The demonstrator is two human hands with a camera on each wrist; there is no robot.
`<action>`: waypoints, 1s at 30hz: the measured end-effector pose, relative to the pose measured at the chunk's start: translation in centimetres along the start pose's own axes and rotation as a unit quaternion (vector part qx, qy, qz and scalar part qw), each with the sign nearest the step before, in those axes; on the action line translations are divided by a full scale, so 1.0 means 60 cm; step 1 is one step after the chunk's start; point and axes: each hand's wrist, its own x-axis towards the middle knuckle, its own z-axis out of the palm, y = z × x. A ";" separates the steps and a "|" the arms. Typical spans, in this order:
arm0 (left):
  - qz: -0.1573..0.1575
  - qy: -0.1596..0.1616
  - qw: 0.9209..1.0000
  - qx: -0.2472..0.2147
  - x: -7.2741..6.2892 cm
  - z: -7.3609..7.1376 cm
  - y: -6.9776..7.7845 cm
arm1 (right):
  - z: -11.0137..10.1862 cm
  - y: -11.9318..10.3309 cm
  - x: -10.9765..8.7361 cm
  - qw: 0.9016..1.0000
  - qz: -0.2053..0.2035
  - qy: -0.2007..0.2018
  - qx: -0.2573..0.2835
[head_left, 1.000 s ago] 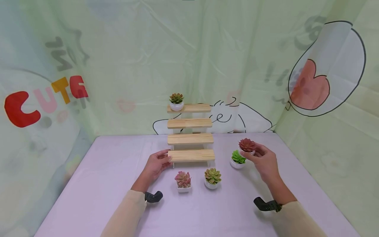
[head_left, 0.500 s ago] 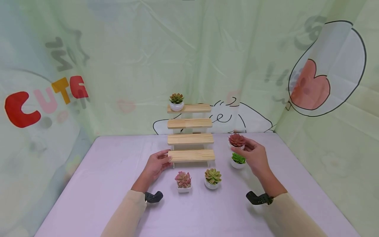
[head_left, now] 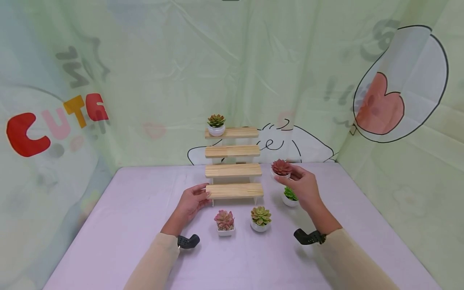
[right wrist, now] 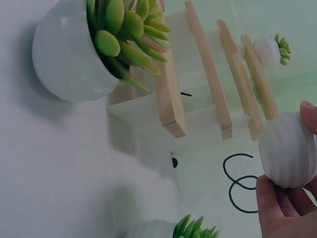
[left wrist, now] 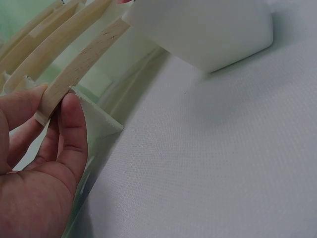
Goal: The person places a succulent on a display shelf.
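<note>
My left hand [head_left: 191,201] pinches the left end of the lowest wooden step of a tiered plant stand [head_left: 233,171]; the left wrist view shows thumb and fingers around the board [left wrist: 74,69]. In my right hand [head_left: 305,188] is a dark red potted succulent [head_left: 280,168], gripped by its ribbed white pot [right wrist: 287,150] and held up to the right of the stand. A bright green potted succulent [head_left: 290,197] stands on the table just below, partly hidden by the right hand. On the top step, at the left, sits a green succulent with reddish tips [head_left: 216,125].
In front of the stand are a pink succulent in a square white pot [head_left: 225,223] and a yellow-green succulent in a round white pot [head_left: 260,219]. The lilac-covered table [head_left: 145,209] meets a printed cloth backdrop [head_left: 163,80] at the back and sides.
My right hand has carried the dark red succulent leftward and slightly up, past the bright green one toward the stand. My left hand has stayed on the lowest step.
</note>
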 end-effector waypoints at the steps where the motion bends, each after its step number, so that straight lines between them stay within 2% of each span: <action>1: 0.000 0.000 1.000 0.000 0.000 0.000 0.000 | 0.001 -0.001 0.002 1.000 -0.002 -0.001 0.002; 8: -0.007 0.004 1.000 0.000 -0.003 0.000 0.001 | 0.013 -0.012 0.015 1.000 -0.026 -0.008 0.010; 14: -0.006 0.004 1.000 0.002 -0.005 0.002 0.003 | 0.025 -0.026 0.020 0.999 -0.030 -0.018 0.024; 23: 0.005 0.002 1.000 0.004 -0.007 0.003 0.004 | 0.043 -0.040 0.040 0.999 -0.048 -0.019 0.000; 30: 0.005 0.001 1.000 0.003 -0.006 0.003 0.004 | 0.058 -0.060 0.057 0.999 -0.042 -0.016 0.018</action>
